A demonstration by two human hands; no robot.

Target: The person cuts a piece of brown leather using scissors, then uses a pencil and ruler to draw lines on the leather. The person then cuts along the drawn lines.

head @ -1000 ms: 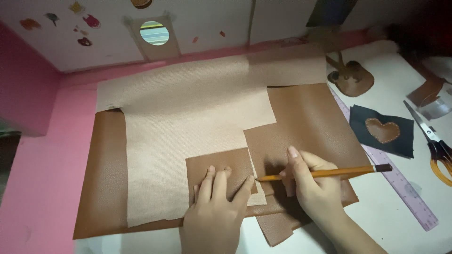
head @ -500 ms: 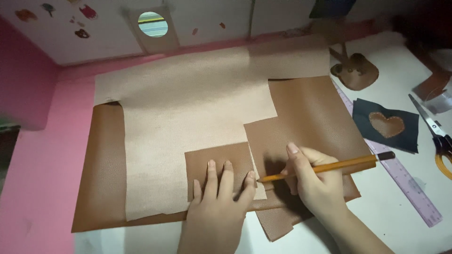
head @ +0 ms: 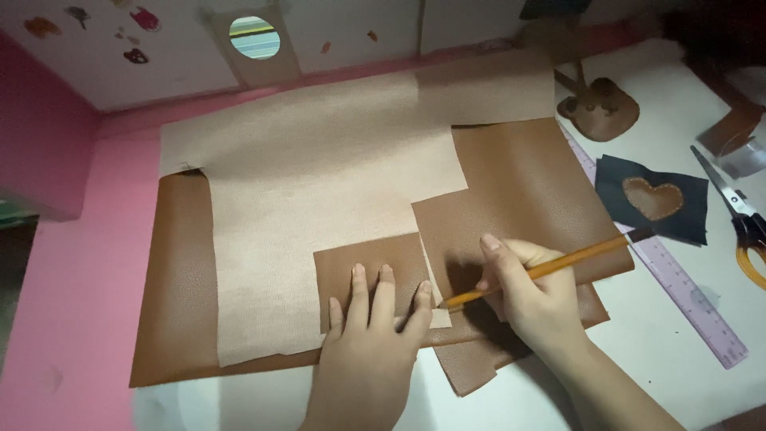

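My left hand (head: pixel 369 339) lies flat, fingers spread, on a small brown rectangular piece (head: pixel 359 259) that rests on the pale fabric backing (head: pixel 319 183) of a large brown leather sheet (head: pixel 171 279). My right hand (head: pixel 531 291) grips an orange pencil (head: pixel 558 267). Its tip touches the right edge of the small piece, just beside my left index finger. More brown leather (head: pixel 519 183) lies under my right hand.
A purple ruler (head: pixel 686 291) runs along the leather's right side. Beyond it are a dark fabric square with a brown heart (head: pixel 654 198), orange-handled scissors (head: pixel 738 211) and a small brown leather item (head: pixel 602 108). The pink table edge (head: pixel 64 303) is at left.
The view has shifted a little. My right hand and the pencil tip have slid slightly down along the small piece's right edge. My left hand stays pressed on it.
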